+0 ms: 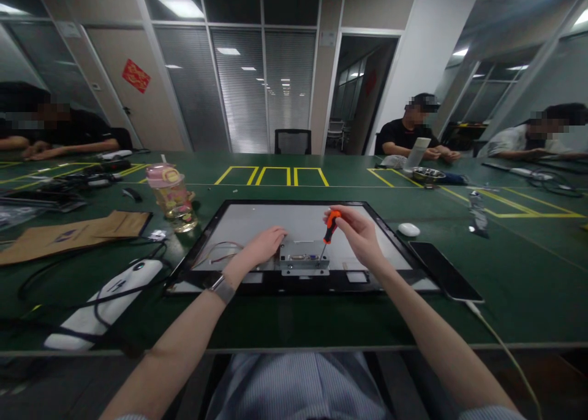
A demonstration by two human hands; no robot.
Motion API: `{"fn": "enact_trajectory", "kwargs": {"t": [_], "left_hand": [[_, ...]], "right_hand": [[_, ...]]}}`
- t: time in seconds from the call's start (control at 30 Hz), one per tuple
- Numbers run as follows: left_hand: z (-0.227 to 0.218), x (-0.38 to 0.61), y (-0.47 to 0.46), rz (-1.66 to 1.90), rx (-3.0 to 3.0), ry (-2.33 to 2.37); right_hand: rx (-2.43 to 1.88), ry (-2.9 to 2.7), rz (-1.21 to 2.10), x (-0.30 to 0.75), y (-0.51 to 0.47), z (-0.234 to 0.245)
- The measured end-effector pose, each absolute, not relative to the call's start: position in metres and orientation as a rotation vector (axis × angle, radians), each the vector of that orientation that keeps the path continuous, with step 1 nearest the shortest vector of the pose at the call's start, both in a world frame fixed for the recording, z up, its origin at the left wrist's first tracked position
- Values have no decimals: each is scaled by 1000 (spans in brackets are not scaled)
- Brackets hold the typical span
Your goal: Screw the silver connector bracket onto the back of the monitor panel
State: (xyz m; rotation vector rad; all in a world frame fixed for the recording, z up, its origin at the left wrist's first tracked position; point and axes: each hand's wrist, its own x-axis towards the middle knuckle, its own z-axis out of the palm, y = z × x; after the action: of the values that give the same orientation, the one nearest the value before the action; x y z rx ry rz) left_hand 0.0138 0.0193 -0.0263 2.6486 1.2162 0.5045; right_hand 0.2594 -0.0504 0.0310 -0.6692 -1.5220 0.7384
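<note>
An orange and black screwdriver (331, 226) is gripped by the handle in my right hand (357, 233). Its shaft slants down to the right end of a metal bracket (305, 262) with a blue port and other connectors along its front. My left hand (267, 244) lies palm down with fingers stretched out at the bracket's left side; whether the fingertips touch it I cannot tell. Under both hands lies a flat display panel (239, 223) with a grey back and black frame. Thin loose wires (220, 253) rest on the panel left of my left hand.
Left of the panel stand a pink-lided bottle (169, 193), a brown paper bag (68, 233) and a white power strip (108, 300) with black cables. On the right are a phone (444, 270) on a charging cable and a white mouse-like case (408, 229). Several people sit across the table.
</note>
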Motion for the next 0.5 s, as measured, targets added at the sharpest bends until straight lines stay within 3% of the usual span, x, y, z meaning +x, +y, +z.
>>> {"fn": "enact_trajectory", "kwargs": {"t": [0.23,0.5], "left_hand": [[-27,14,19,524,2628,1222],[-27,14,18,535,2604,1231]], "right_hand": [[-827,-1692,321,256,-59,47],[-833,-2004,409,239,-62,76]]}}
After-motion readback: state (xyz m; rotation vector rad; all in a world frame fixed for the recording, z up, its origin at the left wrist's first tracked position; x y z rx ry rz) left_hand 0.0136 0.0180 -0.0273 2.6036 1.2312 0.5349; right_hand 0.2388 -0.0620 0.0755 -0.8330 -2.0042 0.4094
